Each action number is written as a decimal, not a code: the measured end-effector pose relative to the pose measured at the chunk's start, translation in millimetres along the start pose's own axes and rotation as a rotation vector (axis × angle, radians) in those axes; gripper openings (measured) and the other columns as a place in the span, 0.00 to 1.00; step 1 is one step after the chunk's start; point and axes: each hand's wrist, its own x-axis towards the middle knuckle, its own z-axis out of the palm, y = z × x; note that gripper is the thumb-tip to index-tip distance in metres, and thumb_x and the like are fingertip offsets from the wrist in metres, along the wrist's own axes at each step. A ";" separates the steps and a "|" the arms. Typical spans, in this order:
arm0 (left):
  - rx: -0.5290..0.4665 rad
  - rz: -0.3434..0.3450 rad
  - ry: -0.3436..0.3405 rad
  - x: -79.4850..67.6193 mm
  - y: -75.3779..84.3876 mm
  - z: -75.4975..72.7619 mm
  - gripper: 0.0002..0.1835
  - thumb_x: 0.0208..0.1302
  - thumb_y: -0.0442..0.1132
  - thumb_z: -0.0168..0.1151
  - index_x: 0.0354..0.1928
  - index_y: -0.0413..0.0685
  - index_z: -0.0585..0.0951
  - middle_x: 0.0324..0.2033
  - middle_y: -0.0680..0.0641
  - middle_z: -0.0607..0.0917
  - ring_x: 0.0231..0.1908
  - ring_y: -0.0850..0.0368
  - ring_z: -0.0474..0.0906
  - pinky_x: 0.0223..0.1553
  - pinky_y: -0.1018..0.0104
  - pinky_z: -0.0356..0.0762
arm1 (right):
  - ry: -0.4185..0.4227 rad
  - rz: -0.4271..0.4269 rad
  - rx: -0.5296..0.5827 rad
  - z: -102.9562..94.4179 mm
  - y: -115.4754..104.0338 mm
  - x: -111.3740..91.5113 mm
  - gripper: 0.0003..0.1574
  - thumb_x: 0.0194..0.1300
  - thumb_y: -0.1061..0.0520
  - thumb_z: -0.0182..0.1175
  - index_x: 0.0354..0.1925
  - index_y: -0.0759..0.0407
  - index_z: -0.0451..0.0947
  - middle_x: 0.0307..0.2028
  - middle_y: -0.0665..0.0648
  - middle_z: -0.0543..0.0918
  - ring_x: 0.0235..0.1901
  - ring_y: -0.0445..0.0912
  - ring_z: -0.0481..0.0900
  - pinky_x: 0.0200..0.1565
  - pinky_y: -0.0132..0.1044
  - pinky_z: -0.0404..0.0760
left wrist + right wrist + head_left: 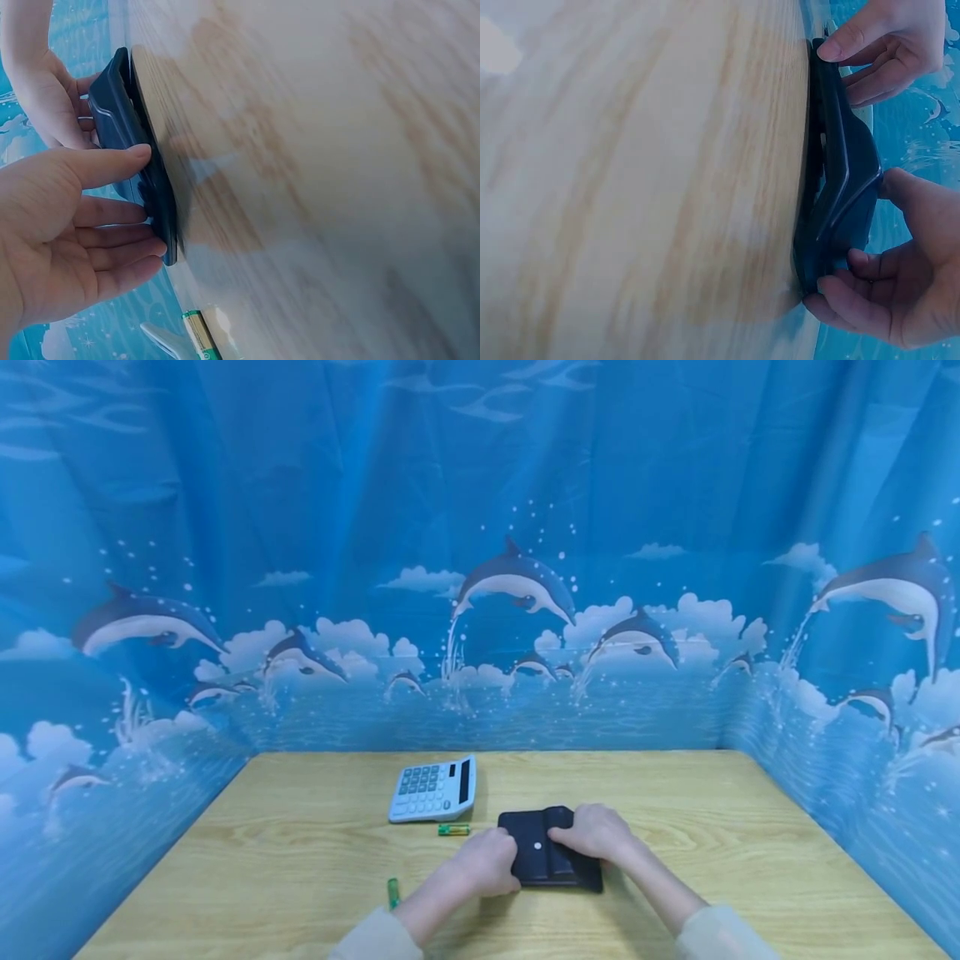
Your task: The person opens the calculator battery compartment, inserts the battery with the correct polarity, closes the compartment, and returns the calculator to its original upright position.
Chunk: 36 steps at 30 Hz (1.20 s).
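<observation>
A dark navy wallet [532, 862] with a small round snap lies on the table between both hands. Its left edge is pinched by my left hand [483, 862]; in the left wrist view the thumb lies on the near face of the wallet [116, 112] and the fingers are at its far edge. My right hand [600, 833] grips the right side, its thumb on the raised flap. Seen from the right wrist, the wallet [836, 165] stands slightly gaped along its lower side, with the right hand's fingers [855, 304] curled at its end.
A light blue calculator [423, 797] sits on the wooden table [300, 860], behind and left of the wallet. In front of it lies a green battery [453, 830]. Another green battery-like piece [393, 892] is by the left forearm. A dolphin-print curtain [450, 485] surrounds the table's far sides.
</observation>
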 end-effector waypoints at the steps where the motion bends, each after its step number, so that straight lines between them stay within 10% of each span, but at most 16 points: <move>1: 0.001 0.000 0.001 0.0 0.1 0.0 0.16 0.42 0.44 0.74 0.31 0.41 0.83 0.30 0.48 0.79 0.30 0.60 0.74 0.38 0.67 0.76 | -0.001 -0.004 -0.004 0.1 0.2 0.4 0.26 0.56 0.39 0.58 0.23 0.61 0.72 0.18 0.56 0.73 0.11 0.46 0.74 0.12 0.34 0.72; 36: -0.038 0.002 -0.013 -1.0 -0.9 -0.5 0.15 0.44 0.44 0.73 0.30 0.41 0.82 0.29 0.48 0.79 0.26 0.62 0.71 0.35 0.69 0.76 | -0.043 -0.094 0.143 -9.5 13.7 -1.0 0.23 0.61 0.43 0.51 0.21 0.59 0.70 0.17 0.56 0.74 0.10 0.48 0.74 0.13 0.39 0.75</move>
